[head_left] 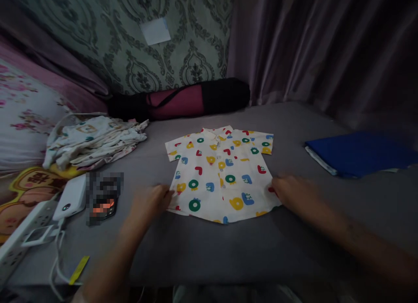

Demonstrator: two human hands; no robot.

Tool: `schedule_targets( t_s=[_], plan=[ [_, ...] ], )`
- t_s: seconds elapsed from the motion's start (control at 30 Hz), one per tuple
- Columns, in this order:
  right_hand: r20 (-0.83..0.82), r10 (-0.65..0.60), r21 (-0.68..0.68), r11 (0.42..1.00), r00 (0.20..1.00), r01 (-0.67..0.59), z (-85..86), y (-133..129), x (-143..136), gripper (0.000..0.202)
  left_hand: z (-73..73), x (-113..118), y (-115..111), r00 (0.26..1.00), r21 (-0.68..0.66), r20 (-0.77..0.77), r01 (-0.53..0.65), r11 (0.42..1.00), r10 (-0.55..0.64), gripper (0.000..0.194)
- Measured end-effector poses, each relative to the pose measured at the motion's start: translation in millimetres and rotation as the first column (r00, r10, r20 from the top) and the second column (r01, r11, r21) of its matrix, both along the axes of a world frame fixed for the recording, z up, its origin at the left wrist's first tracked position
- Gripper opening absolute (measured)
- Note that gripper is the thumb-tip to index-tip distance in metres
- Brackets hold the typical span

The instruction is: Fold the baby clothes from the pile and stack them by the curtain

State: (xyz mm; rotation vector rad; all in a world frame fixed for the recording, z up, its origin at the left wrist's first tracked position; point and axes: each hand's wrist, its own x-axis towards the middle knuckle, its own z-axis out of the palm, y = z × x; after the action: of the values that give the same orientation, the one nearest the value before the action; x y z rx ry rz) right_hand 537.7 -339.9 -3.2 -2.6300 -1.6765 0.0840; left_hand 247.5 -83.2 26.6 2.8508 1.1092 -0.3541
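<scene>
Nearest, the left hand (pixel 155 200) and right hand (pixel 291 190) were at opposite lower side edges of the printed shirt (pixel 214 174). Fingers of both looked curled together against the cloth; blur hid whether either was clamped on it. The shirt lay between and beyond them, flat, front up, collar away, on the grey surface (pixel 196 255). Step, as judged: straightening the lower part. Next move likely called for an even pull at both sides. Farthest: long bag (pixel 176 102) by the wall.
</scene>
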Motion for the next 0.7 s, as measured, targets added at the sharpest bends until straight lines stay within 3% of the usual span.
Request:
schedule_targets(
  t_s=[0.1, 0.2, 0.27, 0.33, 0.43, 0.57, 0.7],
  plan=[
    [0.038, 0.213, 0.114, 0.970, 0.976, -0.216, 3.2, 40.1, -27.7, 0.040, -6.6, 49.0, -7.4, 0.976, 0.058, 0.168, 0.129, 0.990, -0.137, 0.037],
    [-0.039, 0.387, 0.197, 0.907, 0.921, -0.373, -7.1, 76.1, -53.2, 0.054, -33.8, 96.4, -14.6, 0.821, 0.064, 0.344, 0.463, 0.884, -0.455, 0.041],
    [-0.111, 0.422, 0.192, 0.897, 0.900, -0.397, -18.4, 89.9, -57.3, 0.061, -54.0, 113.9, -12.3, 0.788, 0.075, 0.377, 0.499, 0.864, -0.487, 0.049],
    [-0.154, 0.400, 0.173, 0.911, 0.903, -0.374, -28.1, 97.7, -50.5, 0.065, -69.2, 118.9, -2.3, 0.810, 0.089, 0.366, 0.459, 0.884, -0.457, 0.057],
    [-0.123, 0.347, 0.160, 0.932, 0.930, -0.326, -35.5, 109.3, -28.6, 0.068, -79.6, 113.0, 23.3, 0.877, 0.138, 0.323, 0.329, 0.934, -0.356, 0.066],
    [-0.088, 0.252, 0.118, 0.963, 0.964, -0.241, -36.2, 138.0, 6.3, 0.070, -80.8, 104.7, 57.9, 0.933, 0.179, 0.266, 0.198, 0.964, -0.241, 0.067],
    [-0.083, 0.125, 0.124, 0.986, 0.989, -0.114, -34.6, 162.8, 32.6, 0.068, -78.0, 103.5, 73.2, 0.954, 0.142, 0.215, 0.181, 0.973, -0.209, 0.066]
  ],
)
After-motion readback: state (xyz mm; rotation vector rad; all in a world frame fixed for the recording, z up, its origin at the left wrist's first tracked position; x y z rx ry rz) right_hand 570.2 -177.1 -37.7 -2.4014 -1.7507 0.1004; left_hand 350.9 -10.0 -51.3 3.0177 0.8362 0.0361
